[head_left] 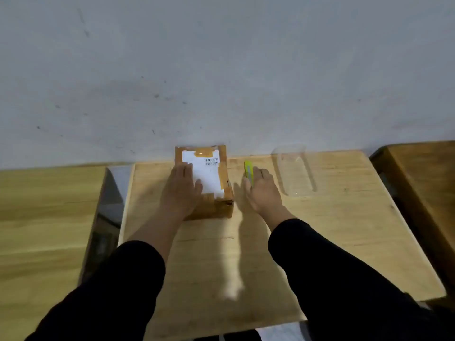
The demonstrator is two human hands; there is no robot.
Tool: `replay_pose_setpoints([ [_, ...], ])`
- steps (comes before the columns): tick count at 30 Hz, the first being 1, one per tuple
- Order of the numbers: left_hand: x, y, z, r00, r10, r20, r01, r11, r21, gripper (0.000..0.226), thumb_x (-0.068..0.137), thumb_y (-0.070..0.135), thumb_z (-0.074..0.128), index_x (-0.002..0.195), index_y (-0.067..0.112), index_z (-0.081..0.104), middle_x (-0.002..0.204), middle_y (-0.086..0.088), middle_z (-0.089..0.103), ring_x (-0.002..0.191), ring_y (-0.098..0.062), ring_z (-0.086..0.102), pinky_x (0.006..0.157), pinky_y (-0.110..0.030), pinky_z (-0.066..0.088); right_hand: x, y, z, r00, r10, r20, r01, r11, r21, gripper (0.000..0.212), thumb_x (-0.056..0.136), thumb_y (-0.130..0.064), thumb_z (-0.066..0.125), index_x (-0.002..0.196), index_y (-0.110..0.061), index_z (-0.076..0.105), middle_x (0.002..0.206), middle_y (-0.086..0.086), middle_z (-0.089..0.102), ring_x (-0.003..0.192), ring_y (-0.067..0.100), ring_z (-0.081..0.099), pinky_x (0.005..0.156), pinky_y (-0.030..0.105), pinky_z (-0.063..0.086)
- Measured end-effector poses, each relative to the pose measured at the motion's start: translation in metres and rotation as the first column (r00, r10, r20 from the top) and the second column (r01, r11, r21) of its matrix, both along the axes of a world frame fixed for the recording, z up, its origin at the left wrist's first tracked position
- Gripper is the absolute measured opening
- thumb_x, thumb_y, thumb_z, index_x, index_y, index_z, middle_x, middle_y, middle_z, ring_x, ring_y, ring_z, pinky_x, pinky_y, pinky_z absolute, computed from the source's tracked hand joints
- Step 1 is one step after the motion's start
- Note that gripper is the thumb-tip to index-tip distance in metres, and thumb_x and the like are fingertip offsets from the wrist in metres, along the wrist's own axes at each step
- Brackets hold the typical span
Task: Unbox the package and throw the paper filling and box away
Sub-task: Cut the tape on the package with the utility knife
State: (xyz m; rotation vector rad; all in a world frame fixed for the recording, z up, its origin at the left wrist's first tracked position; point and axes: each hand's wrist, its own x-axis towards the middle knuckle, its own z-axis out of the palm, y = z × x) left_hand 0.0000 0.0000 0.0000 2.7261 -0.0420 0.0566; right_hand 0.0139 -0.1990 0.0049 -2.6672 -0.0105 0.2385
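Head view: a small brown cardboard box (208, 185), sealed with tan tape and bearing a white shipping label with a barcode, sits at the far edge of a light wooden tabletop (320, 230), close against the pale grey wall (221, 70). From the middle of the table it lies at about twelve o'clock. The box is closed — its flaps are flat and the tape runs across the top.

The left hand (182, 190) lies palm-down on the box's top, fingers stretched out flat and together over the left part of the label, pressing rather than gripping; it closes on nothing. The right hand (262, 190) sits just beside the box at its three o'clock, resting near the table surface with the fingers loosely curled around a yellow-green utility knife (248, 172), whose far end sticks out past the fingertips toward twelve o'clock. Whether the blade is out cannot be told — the picture is blurred there.

At the right hand's two o'clock stands a clear plastic container (294, 172), apart from the hand. Both forearms wear black sleeves (332, 267). Another wooden surface (44, 217) lies at nine o'clock, and a darker wooden piece (423, 173) at three o'clock.
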Motion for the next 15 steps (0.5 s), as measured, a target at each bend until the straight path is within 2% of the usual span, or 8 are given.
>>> replay_pose_setpoints([
  [1,0.002,0.0,-0.006,0.999,0.024,-0.025,-0.025,0.999,-0.03,0.044,0.089,0.015,0.05,0.127,-0.005,0.039,0.129,-0.024,0.044,0.12,-0.035,0.04,0.101,-0.042,0.036,0.003,0.0,-0.009,1.0,-0.018,-0.006,0.018,1.0,0.005,0.052,0.098,-0.03,0.037,0.14,-0.001,0.027,0.137,0.02,0.039,0.126,0.034,0.036,0.101,0.037,0.035],
  [5,0.005,0.004,-0.036,0.999,0.027,0.036,-0.025,0.999,-0.04,0.049,0.09,0.016,0.049,0.132,-0.005,0.034,0.138,-0.026,0.036,0.129,-0.038,0.035,0.108,-0.048,0.034,0.016,-0.004,-0.047,0.995,-0.097,0.002,0.097,0.995,-0.003,0.059,0.094,-0.038,0.044,0.14,-0.006,0.027,0.131,0.019,0.039,0.119,0.034,0.038,0.095,0.04,0.039],
  [8,0.006,0.005,-0.051,0.998,0.03,0.061,-0.027,0.998,-0.055,0.051,0.091,0.021,0.045,0.132,-0.006,0.034,0.142,-0.027,0.033,0.134,-0.039,0.029,0.112,-0.047,0.027,0.022,-0.005,-0.065,0.993,-0.122,0.004,0.122,0.992,-0.044,0.066,0.092,-0.044,0.046,0.142,-0.009,0.022,0.128,0.018,0.037,0.114,0.033,0.038,0.093,0.041,0.04],
  [12,0.006,0.003,-0.056,0.997,0.057,0.057,-0.052,0.996,-0.077,0.058,0.088,0.032,0.033,0.133,-0.004,0.034,0.144,-0.023,0.032,0.137,-0.035,0.025,0.112,-0.04,0.023,0.023,-0.006,-0.081,0.995,-0.079,0.059,0.083,0.994,-0.073,0.062,0.092,-0.043,0.047,0.143,-0.017,0.023,0.114,0.014,0.043,0.098,0.027,0.044,0.076,0.035,0.046],
  [15,0.006,0.001,-0.054,0.996,0.075,0.053,-0.07,0.994,-0.078,0.058,0.088,0.034,0.032,0.133,-0.003,0.035,0.145,-0.021,0.032,0.137,-0.033,0.025,0.112,-0.039,0.023,0.024,-0.007,-0.082,0.998,-0.057,0.022,0.058,0.996,-0.061,0.059,0.095,-0.041,0.042,0.146,-0.024,0.017,0.108,0.012,0.051,0.093,0.027,0.05,0.067,0.032,0.04],
])
